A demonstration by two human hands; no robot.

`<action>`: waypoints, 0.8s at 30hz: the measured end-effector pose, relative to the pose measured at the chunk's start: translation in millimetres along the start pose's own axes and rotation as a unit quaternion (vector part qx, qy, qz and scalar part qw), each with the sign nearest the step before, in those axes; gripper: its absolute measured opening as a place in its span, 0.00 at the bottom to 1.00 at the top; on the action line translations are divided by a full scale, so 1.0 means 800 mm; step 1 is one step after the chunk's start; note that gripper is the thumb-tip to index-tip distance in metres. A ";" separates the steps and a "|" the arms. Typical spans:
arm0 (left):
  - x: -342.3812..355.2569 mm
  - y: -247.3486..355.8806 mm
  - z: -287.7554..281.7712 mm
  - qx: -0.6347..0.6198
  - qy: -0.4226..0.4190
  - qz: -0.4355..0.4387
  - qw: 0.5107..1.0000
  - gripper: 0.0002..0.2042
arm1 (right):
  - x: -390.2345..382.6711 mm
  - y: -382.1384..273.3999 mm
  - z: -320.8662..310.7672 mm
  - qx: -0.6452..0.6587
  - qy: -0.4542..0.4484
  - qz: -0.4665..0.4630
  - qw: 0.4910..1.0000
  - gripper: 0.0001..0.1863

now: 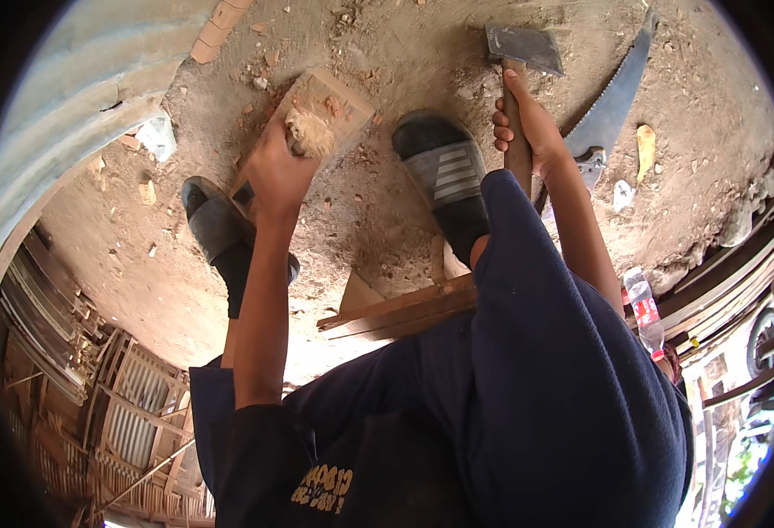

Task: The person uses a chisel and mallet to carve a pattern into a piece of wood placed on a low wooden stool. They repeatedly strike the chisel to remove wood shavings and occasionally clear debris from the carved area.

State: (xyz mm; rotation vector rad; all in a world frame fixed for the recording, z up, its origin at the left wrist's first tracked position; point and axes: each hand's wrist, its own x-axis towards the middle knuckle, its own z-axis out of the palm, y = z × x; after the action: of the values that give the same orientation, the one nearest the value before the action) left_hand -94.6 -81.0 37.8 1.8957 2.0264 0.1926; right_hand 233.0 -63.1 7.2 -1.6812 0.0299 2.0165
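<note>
My left hand is closed on a pale, ragged fibrous lump over a short, light wooden board lying on the dirt between my feet. My right hand grips the wooden handle of a hatchet, its broad dark metal head at the top of the view. Just right of it a handsaw lies on the ground, teeth facing left. My black slide sandals are on either side of my hands' working area, the left one partly behind my left forearm.
Corrugated metal sheet on the left, white plastic scrap, brick pieces, planks below my feet, a yellow scrap, a plastic bottle, stacked timber and a wheel at right.
</note>
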 end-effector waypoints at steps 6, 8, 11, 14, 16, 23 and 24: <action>0.038 -0.043 -0.019 -0.182 0.093 -0.081 0.976 0.17 | -0.005 -0.003 0.016 -0.015 0.016 0.011 1.000 0.26; 0.060 -0.038 -0.041 -0.225 0.078 -0.123 0.963 0.17 | -0.006 -0.004 0.019 -0.019 0.022 0.011 1.000 0.27; 0.075 0.009 -0.066 -0.155 -0.047 -0.161 0.974 0.19 | -0.005 -0.004 0.010 -0.016 0.032 0.013 0.999 0.27; 0.062 0.026 -0.055 -0.136 -0.228 -0.136 0.954 0.20 | -0.003 -0.002 0.011 -0.015 0.026 0.016 0.999 0.27; 0.061 0.037 -0.041 -0.059 -0.249 -0.125 0.959 0.21 | -0.003 -0.003 0.009 -0.015 0.021 0.015 1.000 0.27; 0.100 0.021 -0.024 0.034 -0.263 -0.021 0.964 0.22 | -0.004 -0.006 0.012 -0.020 0.020 0.019 0.999 0.26; 0.109 0.007 -0.018 0.003 -0.240 -0.015 0.971 0.22 | -0.004 -0.006 0.012 -0.019 0.019 0.019 0.999 0.26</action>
State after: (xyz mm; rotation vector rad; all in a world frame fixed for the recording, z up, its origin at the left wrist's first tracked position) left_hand -97.7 7.1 39.0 1.7062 1.7229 -0.2592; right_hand 226.0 -57.1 14.0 -1.7550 0.0382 2.0241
